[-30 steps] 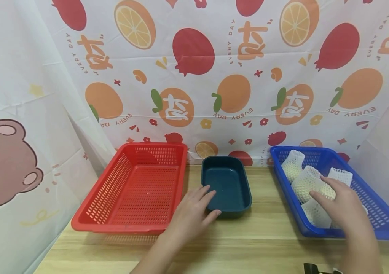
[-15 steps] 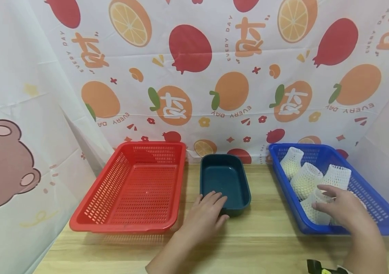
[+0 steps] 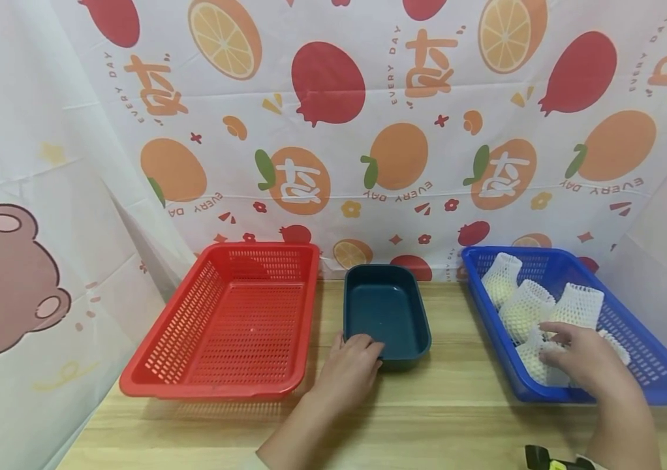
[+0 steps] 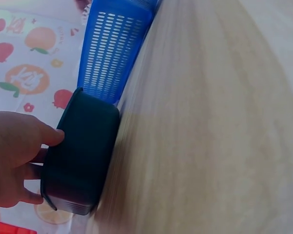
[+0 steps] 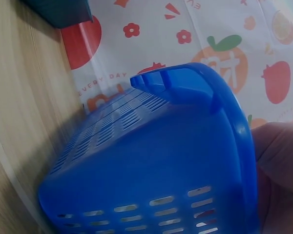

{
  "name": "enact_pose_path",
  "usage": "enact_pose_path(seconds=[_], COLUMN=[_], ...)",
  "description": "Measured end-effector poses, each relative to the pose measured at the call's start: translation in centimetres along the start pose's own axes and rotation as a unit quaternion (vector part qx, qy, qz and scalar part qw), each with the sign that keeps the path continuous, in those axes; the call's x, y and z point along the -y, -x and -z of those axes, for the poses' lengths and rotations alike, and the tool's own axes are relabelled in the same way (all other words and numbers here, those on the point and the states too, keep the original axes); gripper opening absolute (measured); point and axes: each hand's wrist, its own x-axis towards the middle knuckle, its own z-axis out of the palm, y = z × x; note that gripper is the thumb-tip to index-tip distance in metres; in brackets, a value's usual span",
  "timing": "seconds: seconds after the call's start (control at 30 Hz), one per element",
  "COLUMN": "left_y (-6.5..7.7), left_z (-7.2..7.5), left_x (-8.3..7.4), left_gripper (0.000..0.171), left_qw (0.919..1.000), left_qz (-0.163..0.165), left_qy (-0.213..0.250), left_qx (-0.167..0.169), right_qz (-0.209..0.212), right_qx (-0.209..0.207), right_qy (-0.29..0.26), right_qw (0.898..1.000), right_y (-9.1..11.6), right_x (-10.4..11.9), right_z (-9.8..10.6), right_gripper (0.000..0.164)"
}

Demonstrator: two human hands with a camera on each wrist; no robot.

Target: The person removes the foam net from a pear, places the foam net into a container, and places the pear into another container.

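Note:
My left hand (image 3: pixel 350 371) grips the near rim of a dark teal plastic tub (image 3: pixel 385 320), with its fingers bent over the edge. The left wrist view shows the thumb against the tub's outer wall (image 4: pixel 85 151) and the other fingers behind the rim. My right hand (image 3: pixel 590 359) is in the blue basket (image 3: pixel 656 378), fingers bent over pale round fruit in white foam nets. Its thumb and forefinger are right at the front netted fruit (image 3: pixel 536 365); I cannot tell whether they grip it. In the right wrist view the basket wall (image 5: pixel 151 165) hides the fingertips.
A red perforated basket (image 3: pixel 245 333) stands on the wooden table (image 3: pixel 457 431) to the left of the tub. More netted fruit (image 3: pixel 526 310) lies in the blue basket. Behind everything hangs a fruit-print cloth (image 3: pixel 333 163). A black-and-yellow wrist strap (image 3: pixel 551 460) shows at the bottom right.
My left hand has shifted right and down along the tub, and its fingers have bent over the near rim. My right hand has lowered slightly, with its fingers more bent over the front netted fruit.

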Motion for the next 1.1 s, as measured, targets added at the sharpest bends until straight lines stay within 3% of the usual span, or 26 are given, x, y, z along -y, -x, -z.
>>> enact_pose_path(seconds=[0.27, 0.47, 0.7, 1.1], left_y=[0.0, 0.0, -0.2, -0.7], left_z=[-0.4, -0.4, -0.5, -1.3], left_x=[0.0, 0.0, 0.1, 0.5], left_gripper=[0.011, 0.011, 0.010, 0.011], left_qw=[0.9999, 0.9999, 0.9999, 0.9990], left_qz=[0.009, 0.013, 0.015, 0.027], left_qy=[0.005, 0.007, 0.006, 0.026], left_qx=[0.002, 0.002, -0.005, -0.023], right_qz=[-0.024, -0.011, -0.021, 0.024], right_qx=[0.011, -0.005, -0.002, -0.033], right_qy=[0.007, 0.011, 0.013, 0.011], right_qw=[1.000, 1.000, 1.000, 0.999], right_y=[-0.2, -0.3, -0.3, -0.3], right_x=[0.2, 0.0, -0.1, -0.2], right_z=[-0.1, -0.2, -0.2, -0.9], right_gripper=[0.053, 0.046, 0.061, 0.048])
